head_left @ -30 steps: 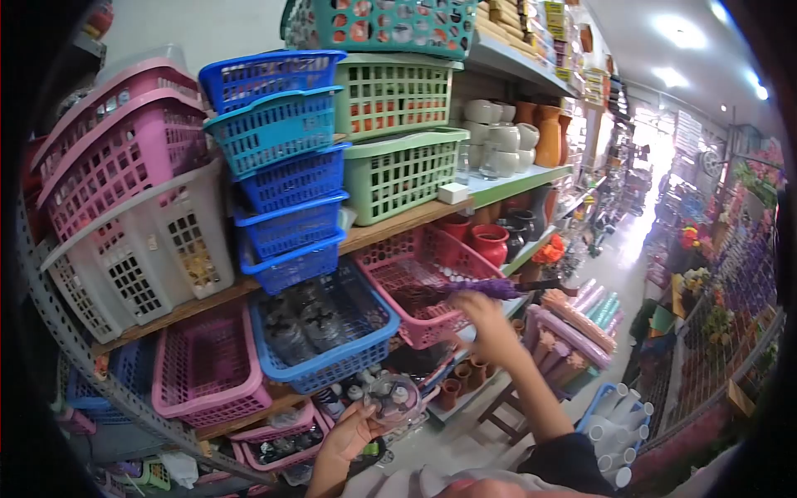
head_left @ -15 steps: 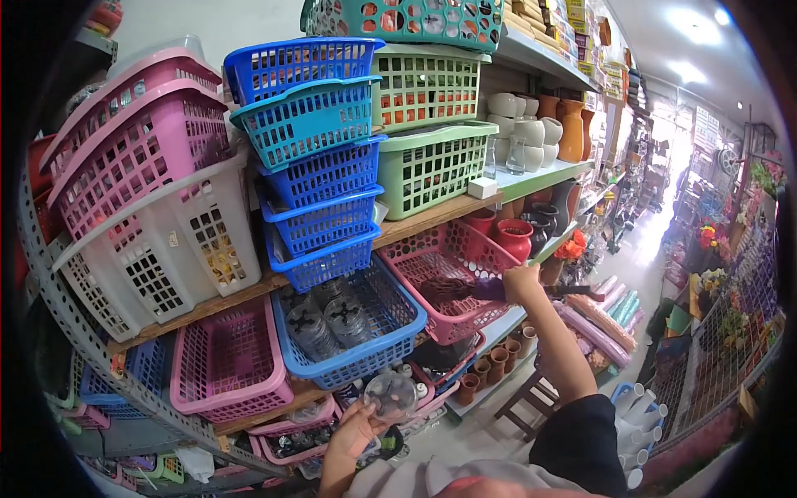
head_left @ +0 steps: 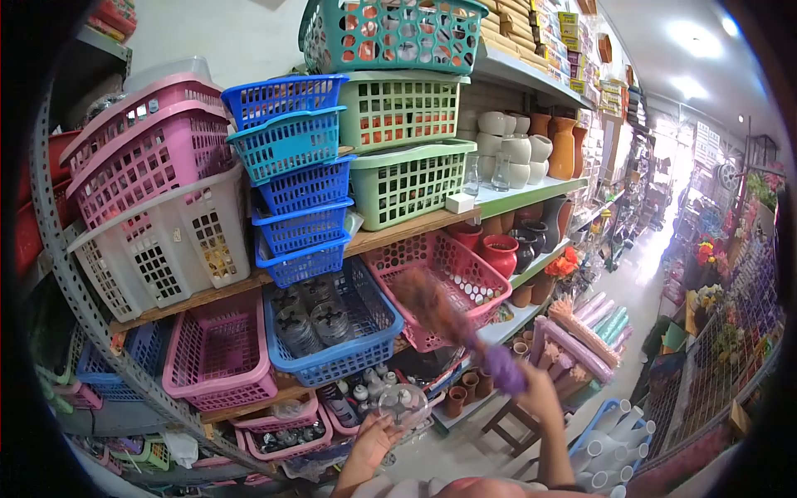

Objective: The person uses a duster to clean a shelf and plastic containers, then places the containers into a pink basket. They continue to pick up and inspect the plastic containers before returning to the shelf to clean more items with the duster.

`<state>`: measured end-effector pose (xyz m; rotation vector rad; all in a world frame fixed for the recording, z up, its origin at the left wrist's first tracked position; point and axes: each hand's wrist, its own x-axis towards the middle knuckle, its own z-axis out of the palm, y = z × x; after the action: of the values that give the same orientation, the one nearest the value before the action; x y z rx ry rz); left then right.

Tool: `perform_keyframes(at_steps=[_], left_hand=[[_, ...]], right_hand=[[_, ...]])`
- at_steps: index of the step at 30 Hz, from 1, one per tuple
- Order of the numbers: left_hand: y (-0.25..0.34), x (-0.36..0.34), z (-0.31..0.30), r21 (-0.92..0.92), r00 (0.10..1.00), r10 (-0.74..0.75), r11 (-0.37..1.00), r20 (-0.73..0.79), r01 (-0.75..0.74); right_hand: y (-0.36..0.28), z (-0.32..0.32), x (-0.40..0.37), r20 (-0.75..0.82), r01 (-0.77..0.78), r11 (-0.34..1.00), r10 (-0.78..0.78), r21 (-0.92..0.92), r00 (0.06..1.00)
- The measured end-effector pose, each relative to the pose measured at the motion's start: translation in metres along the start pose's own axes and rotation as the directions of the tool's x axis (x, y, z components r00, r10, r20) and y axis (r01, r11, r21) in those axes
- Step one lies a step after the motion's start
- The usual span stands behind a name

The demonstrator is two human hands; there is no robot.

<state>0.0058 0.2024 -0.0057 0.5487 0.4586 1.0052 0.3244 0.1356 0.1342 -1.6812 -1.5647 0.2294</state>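
Looming pink basket (head_left: pixel 486 286) (duster (head_left: pixel 448 315) in front)

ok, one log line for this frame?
left hand: holds clear round container | right hand: grips purple-handled duster, tilted up-left | duster head: motion-blurred, in front of pink basket

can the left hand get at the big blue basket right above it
Probably yes: the left hand sits just below the big blue basket, with nothing between them. But it holds a clear round container, so gripping the basket looks awkward.
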Motion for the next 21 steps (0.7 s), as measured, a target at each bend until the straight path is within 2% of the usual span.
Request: perform_keyframes(at_steps=[1,3,4,6,8,9,11,12,13,14,15,16,17,19,20,21], left_hand=[[-0.007,0.0,0.004,0.0,1.0,0.005,1.0,0.001,-0.005],[-0.02,-0.002,0.014,-0.082,0.997,0.071,0.994,-0.031,-0.074],[-0.02,0.006,0.013,-0.06,0.998,-0.041,0.997,-0.047,0.038],[-0.024,-0.003,0.031,-0.027,0.998,0.008,1.0,-0.06,-0.01],[-0.032,-0.018,0.051,0.034,0.992,0.098,0.995,-0.082,-0.096],[-0.037,-0.023,0.057,0.064,0.986,0.143,0.988,-0.089,-0.138],[-0.06,-0.027,0.037,0.076,0.982,0.152,0.987,-0.108,-0.144],[-0.07,-0.028,0.022,0.022,0.993,0.118,0.993,-0.014,-0.118],[-0.07,-0.034,0.026,-0.03,0.993,0.09,0.996,0.082,-0.088],[-0.078,-0.047,0.031,0.061,0.982,0.186,0.981,-0.042,-0.183],[-0.083,-0.06,0.036,0.061,0.98,0.19,0.98,-0.051,-0.187],[-0.08,-0.072,0.051,0.073,0.978,0.172,0.984,-0.12,-0.164],[-0.079,-0.081,0.06,0.083,0.97,0.153,0.987,-0.189,-0.139],[-0.089,-0.092,0.054,0.082,0.968,0.149,0.987,-0.2,-0.135],[-0.097,-0.093,0.042,0.048,0.98,0.143,0.989,-0.135,-0.138],[-0.106,-0.095,0.03,0.013,0.988,0.138,0.99,-0.07,-0.138]], right_hand=[[0.002,0.012,-0.022,0.008,-0.022,0.998,0.021,0.054,1.0],[0.011,0.03,-0.064,0.129,0.063,0.998,-0.065,0.021,0.989],[0.019,0.037,-0.079,0.173,0.08,0.997,-0.078,-0.005,0.982],[0.037,0.048,-0.105,0.215,0.099,0.995,-0.091,-0.027,0.972],[0.052,0.054,-0.124,0.229,-0.169,0.968,0.21,-0.186,0.951],[0.054,0.056,-0.133,0.229,-0.166,0.969,0.207,-0.184,0.951],[0.049,0.061,-0.151,0.111,-0.223,0.973,0.227,-0.053,0.967],[0.056,0.063,-0.161,0.19,-0.105,0.988,0.125,-0.116,0.974],[0.058,0.061,-0.165,0.193,-0.1,0.989,0.12,-0.112,0.974],[0.06,0.059,-0.169,0.221,-0.08,0.99,0.104,-0.119,0.97],[0.061,0.057,-0.173,0.252,-0.059,0.99,0.09,-0.125,0.964],[0.059,0.055,-0.171,0.219,-0.132,0.978,0.166,-0.162,0.962],[0.055,0.052,-0.172,0.228,-0.128,0.979,0.163,-0.161,0.96],[0.045,0.05,-0.178,0.224,-0.095,0.991,0.113,-0.091,0.968],[0.043,0.051,-0.183,0.293,0.035,0.997,-0.014,-0.069,0.956],[0.039,0.051,-0.186,0.298,0.034,0.997,-0.012,-0.066,0.954]])
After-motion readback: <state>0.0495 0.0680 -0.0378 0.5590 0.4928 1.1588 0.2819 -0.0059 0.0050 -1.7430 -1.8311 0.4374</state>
